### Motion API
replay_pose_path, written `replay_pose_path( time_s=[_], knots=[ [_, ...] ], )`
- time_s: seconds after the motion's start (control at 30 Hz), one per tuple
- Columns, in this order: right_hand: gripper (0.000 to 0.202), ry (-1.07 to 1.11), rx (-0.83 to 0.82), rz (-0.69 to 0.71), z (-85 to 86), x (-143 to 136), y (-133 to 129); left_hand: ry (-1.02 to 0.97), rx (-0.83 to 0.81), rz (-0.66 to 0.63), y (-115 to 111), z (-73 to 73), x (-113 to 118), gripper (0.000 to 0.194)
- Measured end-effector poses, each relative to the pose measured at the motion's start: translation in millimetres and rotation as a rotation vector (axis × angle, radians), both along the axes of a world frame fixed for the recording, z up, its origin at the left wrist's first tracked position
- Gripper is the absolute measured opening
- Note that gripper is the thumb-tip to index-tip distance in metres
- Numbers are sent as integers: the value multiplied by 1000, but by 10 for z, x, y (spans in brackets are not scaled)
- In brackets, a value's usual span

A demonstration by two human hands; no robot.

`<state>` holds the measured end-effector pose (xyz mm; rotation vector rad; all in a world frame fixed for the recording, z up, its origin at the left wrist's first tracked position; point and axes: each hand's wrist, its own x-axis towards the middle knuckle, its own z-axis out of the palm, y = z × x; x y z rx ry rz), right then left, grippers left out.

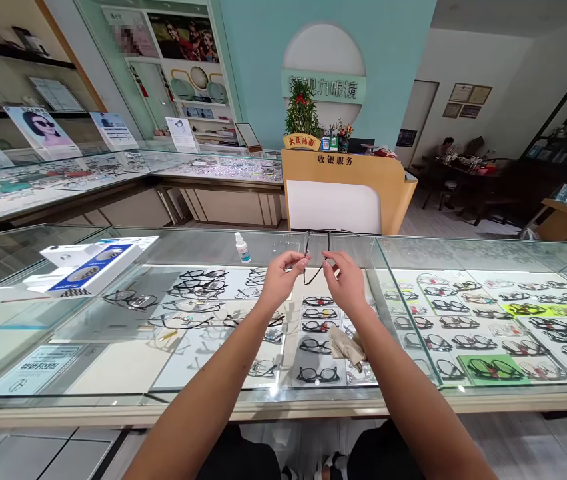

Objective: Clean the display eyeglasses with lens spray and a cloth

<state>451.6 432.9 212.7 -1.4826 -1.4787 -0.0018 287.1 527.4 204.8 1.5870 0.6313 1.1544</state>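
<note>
I hold a pair of black-framed eyeglasses (328, 241) up over the glass counter, at the middle of the head view. The fingers of my left hand (283, 275) are pinched on one side of the frame. On its other side, my right hand (344, 280) grips with thumb and fingertips. Parts of the frame are hidden behind my fingers. A crumpled beige cloth (347, 347) lies on the glass below my right hand. To the left of my hands stands a small white spray bottle (242, 247) with a blue-marked label.
Several loose eyeglasses (198, 285) lie on the counter (113, 400) at the left, near an opened blue-and-white box (92, 270). Rows of frames fill the display case (493, 320) on the right. Beyond is a wooden cashier desk (348, 172); a person sits far back.
</note>
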Motion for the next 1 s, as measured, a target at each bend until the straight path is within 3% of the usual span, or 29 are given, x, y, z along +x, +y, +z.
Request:
replay_pose_path(
  time_s=[0.33,0.53,0.67,0.8,1.0],
  knots=[
    [32,98,-132,-162,-14,60,40,-266,-165,133,75,67,-43,47],
    [30,78,-106,-134,-28,84,43,-174,-136,150,76,66,-53,48],
    [31,-37,15,-12,11,21,13,-57,-29,110,32,48,-29,43],
    [34,22,1,165,-24,-66,22,-18,25,45,-40,53,-4,34],
    [26,71,25,247,-111,-100,88,-9,1,-79,-109,76,14,27]
  ],
)
